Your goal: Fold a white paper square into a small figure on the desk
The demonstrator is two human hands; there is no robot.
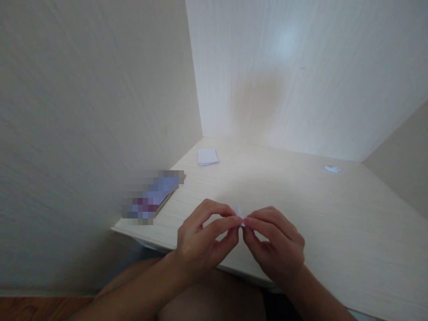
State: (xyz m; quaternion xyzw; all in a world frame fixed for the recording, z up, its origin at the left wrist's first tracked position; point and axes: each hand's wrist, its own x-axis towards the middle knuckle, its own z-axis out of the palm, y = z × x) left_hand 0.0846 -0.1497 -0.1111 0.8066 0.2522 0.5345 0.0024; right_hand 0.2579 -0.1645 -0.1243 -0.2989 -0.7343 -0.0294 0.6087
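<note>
A small piece of white paper point(239, 212) is pinched between my two hands above the near part of the pale table point(267, 178). My left hand point(207, 232) grips its left side with thumb and fingertips. From the right, my right hand point(276, 240) pinches it too, its fingertips nearly touching those of the left. Most of the paper is hidden by the fingers; only a thin pointed part shows above them.
At the back left lies a stack of square white paper point(207, 156). A small folded white paper point(332, 169) rests at the back right. A blurred-out book-like object point(155, 196) lies by the left wall. Panels enclose the table's left, back and right.
</note>
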